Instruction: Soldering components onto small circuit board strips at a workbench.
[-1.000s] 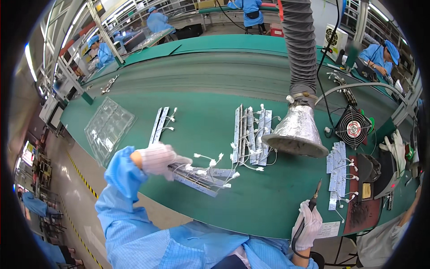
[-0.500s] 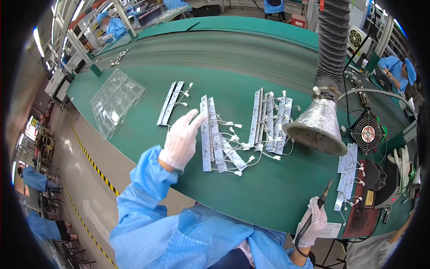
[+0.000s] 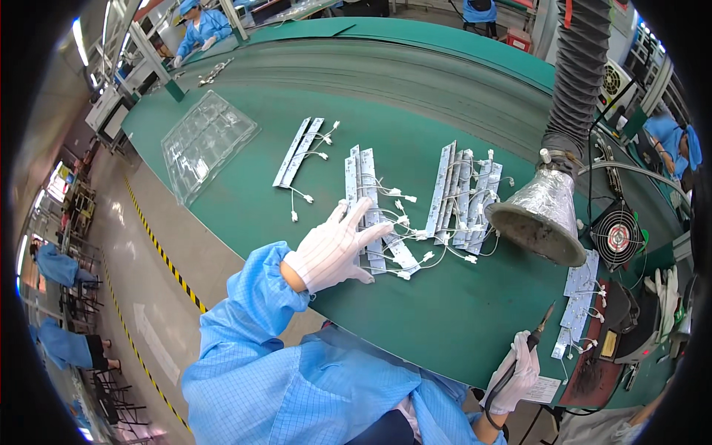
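Note:
My gloved left hand (image 3: 334,248) reaches over the near end of the middle group of light strip boards (image 3: 368,169), fingers spread. Part of those boards is hidden under the hand, and I cannot tell whether it touches them. White wires with small connectors trail from their right side. In my gloved right hand (image 3: 517,373), near the front edge, is a soldering iron (image 3: 534,338), its tip pointing up and away. Its black cable loops over the glove. Farther left lie two more strip boards (image 3: 297,154); another wired group (image 3: 475,204) lies right of the middle one.
A clear plastic tray (image 3: 208,141) lies at the far left of the green table. A fume hood (image 3: 540,222) hangs over the right side. Beyond my right hand are short boards (image 3: 578,297), a small fan (image 3: 617,233) and a soldering stand (image 3: 621,311). Co-workers sit farther off.
My left hand has moved right and nearer, from beside the middle boards to over their near end. Wires with connectors now show below the left pair. The right hand keeps holding the soldering iron.

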`<action>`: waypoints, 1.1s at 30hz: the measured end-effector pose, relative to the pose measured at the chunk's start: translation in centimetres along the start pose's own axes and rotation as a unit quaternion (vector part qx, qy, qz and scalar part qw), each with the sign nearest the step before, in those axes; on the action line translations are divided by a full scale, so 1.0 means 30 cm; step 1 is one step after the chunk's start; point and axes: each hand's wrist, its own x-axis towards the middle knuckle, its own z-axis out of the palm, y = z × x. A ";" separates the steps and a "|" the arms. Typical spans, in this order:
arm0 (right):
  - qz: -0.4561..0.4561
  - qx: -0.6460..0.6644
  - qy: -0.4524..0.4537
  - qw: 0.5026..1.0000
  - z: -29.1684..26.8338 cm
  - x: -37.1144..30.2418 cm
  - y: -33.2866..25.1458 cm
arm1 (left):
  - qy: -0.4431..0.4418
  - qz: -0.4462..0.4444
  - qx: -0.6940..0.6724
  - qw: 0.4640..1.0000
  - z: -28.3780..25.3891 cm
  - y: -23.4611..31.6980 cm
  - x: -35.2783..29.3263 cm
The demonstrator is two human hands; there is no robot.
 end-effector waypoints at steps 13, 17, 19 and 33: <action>-0.015 -0.013 -0.012 1.000 -0.005 0.003 -0.001 | 0.126 -0.293 -0.478 0.818 0.109 -0.158 0.042; -0.004 0.000 -0.015 1.000 0.003 -0.006 0.006 | 0.089 -0.306 -0.249 0.915 0.090 -0.161 0.097; -0.007 0.003 -0.010 1.000 0.004 -0.003 0.013 | 0.093 -0.163 -0.153 0.970 0.113 -0.211 0.097; -0.014 0.005 -0.003 1.000 -0.003 -0.002 0.013 | 0.030 -0.330 -0.352 0.875 0.068 -0.258 0.204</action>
